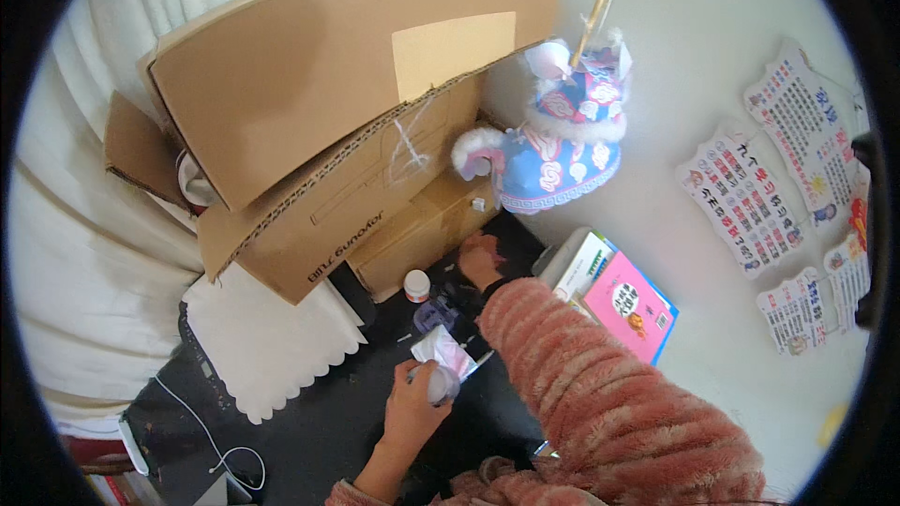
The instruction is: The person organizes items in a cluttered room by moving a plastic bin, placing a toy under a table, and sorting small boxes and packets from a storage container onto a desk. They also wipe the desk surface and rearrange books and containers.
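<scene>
My left hand (406, 411) grips a small translucent round container (443, 385) above the black tabletop (320, 429). Just beyond it lies a white and pink soft plastic packet (444, 350). My right hand (479, 260) reaches to the back of the table, beside a low cardboard box (422, 225). Its fingers look curled, but what they hold or touch is hidden. Between the hands stand a white-capped jar (417, 285) and a purplish translucent item (434, 315) that I cannot make out.
A large open cardboard carton (337, 70) looms at the back. A blue lion-dance ornament (559, 161) hangs near the wall. Books (626, 302) lean at the right. A white scalloped cloth (274, 344) covers something at the left, near a white cable (200, 425).
</scene>
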{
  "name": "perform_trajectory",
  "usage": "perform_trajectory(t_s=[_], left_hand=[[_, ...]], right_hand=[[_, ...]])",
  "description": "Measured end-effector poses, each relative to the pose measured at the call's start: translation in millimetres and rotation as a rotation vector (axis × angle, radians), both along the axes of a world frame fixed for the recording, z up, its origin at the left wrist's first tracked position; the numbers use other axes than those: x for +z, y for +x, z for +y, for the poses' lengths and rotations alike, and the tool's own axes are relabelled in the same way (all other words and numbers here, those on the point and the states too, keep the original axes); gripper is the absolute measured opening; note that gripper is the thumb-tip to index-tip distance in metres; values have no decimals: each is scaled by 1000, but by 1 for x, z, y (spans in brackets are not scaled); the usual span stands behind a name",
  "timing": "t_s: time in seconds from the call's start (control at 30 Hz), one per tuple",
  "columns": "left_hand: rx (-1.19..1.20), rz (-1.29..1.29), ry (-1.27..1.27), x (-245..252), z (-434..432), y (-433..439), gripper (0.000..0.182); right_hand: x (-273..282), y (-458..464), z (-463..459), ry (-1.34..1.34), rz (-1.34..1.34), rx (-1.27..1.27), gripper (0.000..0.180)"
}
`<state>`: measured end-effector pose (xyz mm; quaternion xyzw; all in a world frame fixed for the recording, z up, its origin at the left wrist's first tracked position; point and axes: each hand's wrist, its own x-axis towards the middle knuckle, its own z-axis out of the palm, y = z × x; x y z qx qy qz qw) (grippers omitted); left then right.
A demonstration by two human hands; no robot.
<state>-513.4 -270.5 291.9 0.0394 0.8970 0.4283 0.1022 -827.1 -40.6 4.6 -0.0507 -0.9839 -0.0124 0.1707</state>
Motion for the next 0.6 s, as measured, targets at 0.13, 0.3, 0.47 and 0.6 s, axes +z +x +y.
perform_trajectory(t_s=[0.13,0.3,0.47,0.6], left_hand=[[70,0,45,-5,-2,19,64],[93,-101,43,-2,-15,21,65],[131,-170,-34,-1,-34,20,65],[151,-172,-33,-12,-43,23,66]], right_hand=[[60,68,-43,-491,-84,154,10],[99,84,-48,-413,-85,117,33],[59,18,4,150,60,-231,33],[20,-49,32,329,290,-658,39]])
